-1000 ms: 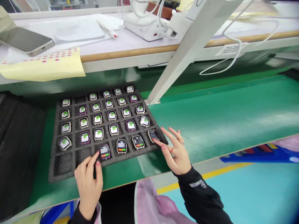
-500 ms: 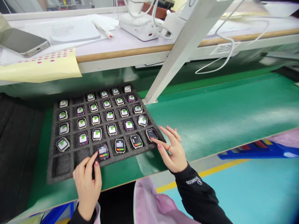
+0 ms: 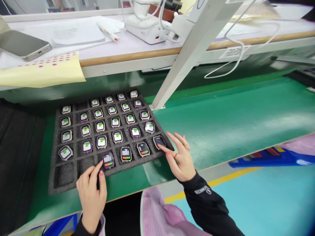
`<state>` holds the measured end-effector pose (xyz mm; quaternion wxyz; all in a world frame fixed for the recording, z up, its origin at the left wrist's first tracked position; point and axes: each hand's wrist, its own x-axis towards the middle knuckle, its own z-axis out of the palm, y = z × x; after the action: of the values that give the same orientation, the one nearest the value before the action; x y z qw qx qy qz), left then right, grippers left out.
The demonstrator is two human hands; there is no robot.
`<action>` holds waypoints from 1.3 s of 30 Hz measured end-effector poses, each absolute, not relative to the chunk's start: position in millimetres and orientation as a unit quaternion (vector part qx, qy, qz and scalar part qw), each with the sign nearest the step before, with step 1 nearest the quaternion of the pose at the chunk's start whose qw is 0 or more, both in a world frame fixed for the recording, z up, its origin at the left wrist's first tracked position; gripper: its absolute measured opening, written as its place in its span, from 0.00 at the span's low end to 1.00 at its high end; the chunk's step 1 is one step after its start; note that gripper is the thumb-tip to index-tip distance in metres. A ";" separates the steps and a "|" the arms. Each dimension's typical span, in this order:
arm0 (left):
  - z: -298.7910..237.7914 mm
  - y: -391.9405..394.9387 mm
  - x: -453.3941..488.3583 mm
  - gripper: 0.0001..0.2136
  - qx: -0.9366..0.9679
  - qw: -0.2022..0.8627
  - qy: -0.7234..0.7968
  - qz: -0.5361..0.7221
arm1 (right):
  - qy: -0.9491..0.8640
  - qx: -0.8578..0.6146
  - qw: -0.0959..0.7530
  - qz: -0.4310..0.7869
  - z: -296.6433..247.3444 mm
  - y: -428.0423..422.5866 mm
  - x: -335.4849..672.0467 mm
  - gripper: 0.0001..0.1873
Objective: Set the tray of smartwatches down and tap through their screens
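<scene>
A dark foam tray (image 3: 73, 183) with a grid of pockets lies on the green belt (image 3: 233, 114); most pockets hold small watch bodies with lit screens. My left hand (image 3: 91, 193) rests at the tray's near edge, fingers apart, forefinger tip next to a purple watch body (image 3: 108, 160) in the front row. My right hand (image 3: 180, 157) is spread at the tray's right corner, one fingertip touching the rightmost front-row watch body (image 3: 159, 141), whose screen is dark. Neither hand holds anything.
A slanted white post (image 3: 187, 55) meets the belt behind the tray. The shelf above carries a phone (image 3: 22, 45), a yellow sticker sheet (image 3: 41, 70), a pen (image 3: 107, 31), a white power unit (image 3: 147, 31) and cables. Black mat at left; pink cloth below.
Both hands have stayed nearly still at the tray's front row. The screens of the two front-row watches nearest my left hand now show text.
</scene>
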<state>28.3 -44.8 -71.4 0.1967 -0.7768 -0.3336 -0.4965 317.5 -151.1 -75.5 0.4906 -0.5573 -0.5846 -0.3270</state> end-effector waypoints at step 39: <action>-72.3 -44.8 27.2 0.12 -0.779 0.191 -0.334 -0.495 | -0.585 -0.582 0.484 -0.292 -35.6 -102.3 340.9 0.23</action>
<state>27.2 -44.8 -72.3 0.1913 -0.7788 -0.3341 -0.4952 340.9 -102.3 -35.6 0.4837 -0.5817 -0.5852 -0.2919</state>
